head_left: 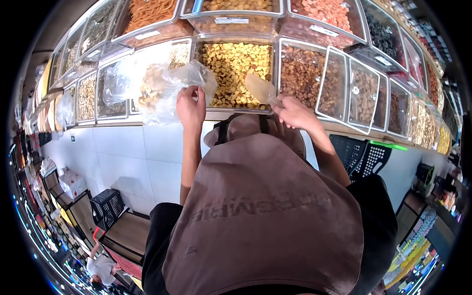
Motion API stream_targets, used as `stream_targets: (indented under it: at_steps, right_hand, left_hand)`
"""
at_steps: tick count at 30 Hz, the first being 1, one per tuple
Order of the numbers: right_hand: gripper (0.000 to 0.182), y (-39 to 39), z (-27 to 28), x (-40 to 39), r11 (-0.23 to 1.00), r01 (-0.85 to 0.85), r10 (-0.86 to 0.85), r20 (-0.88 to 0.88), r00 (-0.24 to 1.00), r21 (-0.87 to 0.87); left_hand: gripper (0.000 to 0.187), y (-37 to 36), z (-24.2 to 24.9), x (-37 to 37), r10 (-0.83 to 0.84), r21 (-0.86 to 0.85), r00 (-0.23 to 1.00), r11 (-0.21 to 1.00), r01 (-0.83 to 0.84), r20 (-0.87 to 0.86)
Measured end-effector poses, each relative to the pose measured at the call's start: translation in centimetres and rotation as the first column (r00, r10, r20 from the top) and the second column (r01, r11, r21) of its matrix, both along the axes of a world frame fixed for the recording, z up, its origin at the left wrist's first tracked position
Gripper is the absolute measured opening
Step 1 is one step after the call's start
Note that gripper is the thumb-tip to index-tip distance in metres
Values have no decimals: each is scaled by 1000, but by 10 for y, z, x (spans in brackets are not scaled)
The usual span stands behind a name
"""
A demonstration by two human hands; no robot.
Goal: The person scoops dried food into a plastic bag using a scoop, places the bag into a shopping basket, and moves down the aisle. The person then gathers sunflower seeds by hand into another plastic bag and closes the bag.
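My left hand (191, 105) is closed on the edge of a clear plastic bag (189, 76), which spreads over the bins at the left of the middle one. Yellow chunky pieces (226, 66) fill the open middle bin. With my right hand (293, 112) I grip a pale translucent scoop (260, 88) by its handle end. The scoop's blade lies over the yellow pieces, near that bin's right side. Whether the blade carries anything cannot be made out. Brown pieces (300, 71) fill the bin just right of it.
A clear lid (368, 132) rests tilted over the right bins. Behind are bins of orange sticks (150, 14) and pink pieces (322, 14). Black baskets (361, 152) stand below right, another (106, 209) lower left. A person (102, 268) is at the far lower left.
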State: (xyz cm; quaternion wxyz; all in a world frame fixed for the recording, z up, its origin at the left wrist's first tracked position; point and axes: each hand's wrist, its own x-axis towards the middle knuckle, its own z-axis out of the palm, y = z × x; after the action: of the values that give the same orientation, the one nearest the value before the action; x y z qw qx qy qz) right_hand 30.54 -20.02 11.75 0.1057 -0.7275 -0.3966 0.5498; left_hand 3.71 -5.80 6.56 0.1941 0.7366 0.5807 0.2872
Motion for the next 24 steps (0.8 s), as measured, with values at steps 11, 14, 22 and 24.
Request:
stream_targets:
  at_steps: [11,14,22,24]
  right_hand:
    - [34,50,-60,-44,968,-194,163,191,968,157]
    - [30,77,-118,-41,992,-63,55,80,995,107]
    - [31,91,-151,-50,932,359,-351,-385,854,-53]
    - [32,88,-154,-54,911,412,-389,-394,833,-29]
  left_hand:
    - [15,14,-73,-9,-145,110,950,977,181,-276]
    - [11,19,-71,-13,-288,51,897,945,322,-335]
    - [11,25,-64,-9,-419,-9,796,887,462,-437]
    - [11,27,-64,-8,-466,-28,766,861,508,-443]
